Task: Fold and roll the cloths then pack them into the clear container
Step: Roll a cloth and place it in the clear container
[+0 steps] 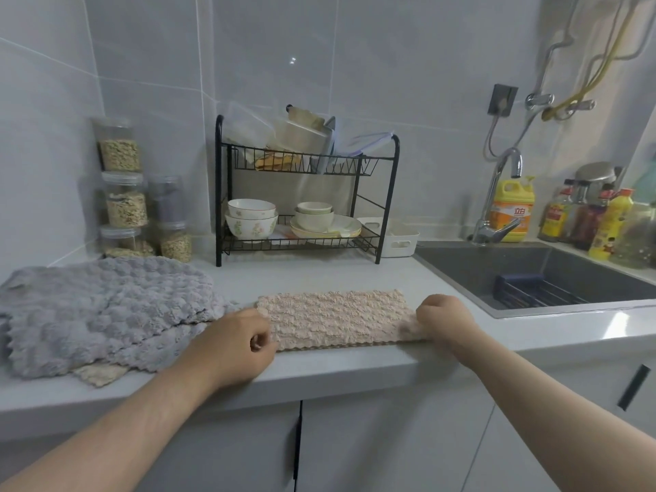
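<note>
Left hand (241, 344) sits at the near left corner of a beige cloth (337, 319), fingers curled in and thumb tucked against them, pinching that corner; the right hand (443, 323) is at the cloth's other end, fingers curled down over the edge and gripping it, though that end is a little blurred; the cloth itself lies as a long narrow strip, flat on the countertop (319, 275), running along the front edge and stretched between the two hands; toward the left front corner of the countertop lies a rumpled pile of grey cloths (103, 307), its right side just beside the left hand; a corner of another beige cloth (99, 373) pokes out from under the pile on the near side; at the back edge, against the tiled wall, stands a black wire rack (392, 193) with two shelves; bowls (251, 221) and plates (340, 227) sit on the lower shelf, and the upper shelf holds a jumble too blurred to name; left of the rack, in the back left corner, clear jars (122, 204) of grain are stacked; a white basket (401, 239) stands just right of the rack; a dark sink (532, 264) is set into the right side of the countertop, with a tap (497, 193) at its back edge and a yellow bottle (513, 211) just behind the tap; grey cupboard doors (372, 438) show below the front edge.
</note>
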### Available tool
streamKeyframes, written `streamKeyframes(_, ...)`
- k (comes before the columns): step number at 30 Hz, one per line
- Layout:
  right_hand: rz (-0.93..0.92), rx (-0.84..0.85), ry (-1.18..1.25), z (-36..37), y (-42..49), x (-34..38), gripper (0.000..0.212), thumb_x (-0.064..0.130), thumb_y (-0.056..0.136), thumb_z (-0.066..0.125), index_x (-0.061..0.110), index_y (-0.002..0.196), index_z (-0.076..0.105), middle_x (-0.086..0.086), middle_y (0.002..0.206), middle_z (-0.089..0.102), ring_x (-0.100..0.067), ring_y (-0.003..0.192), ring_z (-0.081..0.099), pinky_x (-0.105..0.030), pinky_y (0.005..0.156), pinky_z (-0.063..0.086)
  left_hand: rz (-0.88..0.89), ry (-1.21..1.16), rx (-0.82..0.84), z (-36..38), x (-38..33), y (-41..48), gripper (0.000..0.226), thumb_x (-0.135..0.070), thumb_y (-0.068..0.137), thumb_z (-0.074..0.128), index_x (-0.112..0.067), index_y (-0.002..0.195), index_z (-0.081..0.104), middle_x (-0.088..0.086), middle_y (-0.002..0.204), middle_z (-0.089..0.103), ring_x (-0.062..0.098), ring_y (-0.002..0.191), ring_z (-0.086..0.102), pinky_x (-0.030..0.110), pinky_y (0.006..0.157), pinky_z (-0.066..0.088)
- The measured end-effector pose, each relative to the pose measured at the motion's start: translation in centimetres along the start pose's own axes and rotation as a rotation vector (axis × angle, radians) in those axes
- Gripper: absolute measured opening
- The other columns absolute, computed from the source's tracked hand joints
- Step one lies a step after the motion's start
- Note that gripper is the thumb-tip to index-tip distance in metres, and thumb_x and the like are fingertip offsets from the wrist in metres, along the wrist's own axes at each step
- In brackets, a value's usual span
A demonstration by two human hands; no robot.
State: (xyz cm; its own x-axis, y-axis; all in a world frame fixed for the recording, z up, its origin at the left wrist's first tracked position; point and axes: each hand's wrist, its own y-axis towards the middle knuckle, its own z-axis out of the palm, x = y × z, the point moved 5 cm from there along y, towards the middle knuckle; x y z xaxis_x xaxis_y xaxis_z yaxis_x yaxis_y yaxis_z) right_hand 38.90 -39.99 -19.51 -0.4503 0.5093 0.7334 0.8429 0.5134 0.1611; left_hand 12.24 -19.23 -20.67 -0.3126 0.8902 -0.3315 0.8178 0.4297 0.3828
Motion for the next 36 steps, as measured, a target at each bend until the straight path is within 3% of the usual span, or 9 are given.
streamKeyframes(3,0.349,-0.026,0.26,-0.5,1.6,-0.5,0.01,0.01,0.079,0.052,0.004,0.086,0.049,-0.011,0.078,0.041,-0.027,0.067,0.045,-0.03,0.062,0.034,0.004,-0.009,-0.017,0.1,0.1,0.1,0.018,-0.029,0.083,0.063,-0.021,0.067,0.059,-0.011,0.08,0.055,0.003,0.075,0.054,0.016,0.069,0.042)
streamKeyframes(7,0.556,0.184,0.394,0.2,3.1,0.3,0.049,0.023,0.087,0.061,-0.003,0.126,0.047,-0.018,0.108,0.055,-0.026,0.07,0.058,-0.029,0.057,0.046,0.007,-0.008,-0.03,0.2,0.2,0.1,0.019,-0.031,0.082,0.064,-0.021,0.067,0.058,-0.013,0.08,0.054,0.001,0.074,0.053,0.014,0.068,0.04)
streamKeyframes(9,0.591,0.285,0.321,0.9,3.8,0.4,0.058,0.034,0.077,0.068,-0.003,0.12,0.055,-0.011,0.087,0.056,-0.022,0.06,0.052,-0.027,0.054,0.039,0.007,-0.007,-0.029,0.3,0.2,0.1,0.02,-0.034,0.083,0.064,-0.022,0.068,0.056,-0.013,0.081,0.053,0.001,0.076,0.052,0.018,0.07,0.043)
streamKeyframes(12,0.505,0.373,0.161,2.2,5.4,0.2,0.047,0.033,0.058,0.073,0.012,0.097,0.06,-0.003,0.071,0.047,-0.019,0.052,0.039,-0.025,0.048,0.03,0.013,-0.018,-0.009,0.3,0.3,0.1,0.024,-0.042,0.08,0.06,-0.022,0.068,0.052,-0.014,0.081,0.052,0.001,0.086,0.053,0.027,0.079,0.048)
streamKeyframes(17,0.165,0.21,0.162,2.0,4.1,1.8,0.008,0.016,0.083,0.066,0.01,0.087,0.066,-0.006,0.065,0.056,-0.016,0.046,0.044,-0.019,0.04,0.032,0.043,-0.019,0.019,0.6,0.5,0.2,0.033,-0.057,0.073,0.049,-0.025,0.066,0.05,-0.015,0.082,0.052,-0.002,0.08,0.048,0.016,0.071,0.039)
streamKeyframes(22,0.113,0.157,0.372,2.0,4.1,0.2,0.033,0.01,0.083,0.062,0.023,0.113,0.064,-0.015,0.089,0.073,-0.031,0.071,0.07,-0.035,0.062,0.057,0.157,0.02,-0.149,-0.1,0.0,0.1,0.027,-0.054,0.075,0.049,-0.032,0.067,0.062,-0.019,0.104,0.057,-0.001,0.101,0.048,0.02,0.088,0.033)
streamKeyframes(25,0.095,0.132,0.461,1.6,4.0,0.2,0.039,0.007,0.085,0.06,0.024,0.12,0.062,-0.012,0.091,0.072,-0.026,0.071,0.071,-0.027,0.055,0.055,0.259,-0.028,-0.246,-0.8,-2.2,1.6,0.024,-0.046,0.08,0.052,-0.03,0.081,0.069,-0.018,0.095,0.059,-0.002,0.092,0.05,0.023,0.081,0.04)
streamKeyframes(32,0.069,0.1,0.438,1.6,4.5,-0.2,0.047,-0.002,0.083,0.058,0.023,0.124,0.06,-0.003,0.096,0.064,-0.028,0.068,0.064,-0.036,0.064,0.056,0.084,0.125,0.214,4.4,-6.6,9.4,0.033,-0.047,0.089,0.051,-0.032,0.116,0.06,-0.012,0.108,0.057,0.012,0.099,0.055,0.029,0.088,0.046)
streamKeyframes(36,0.083,0.104,0.501,1.6,5.0,-0.9,0.049,-0.006,0.084,0.054,0.026,0.121,0.059,-0.008,0.101,0.064,-0.015,0.043,0.044,-0.026,0.045,0.041,-0.01,0.249,0.314,6.0,-5.4,10.9,0.063,-0.068,0.08,0.048,-0.037,0.135,0.047,-0.006,0.13,0.051,0.018,0.121,0.05,0.033,0.097,0.043)
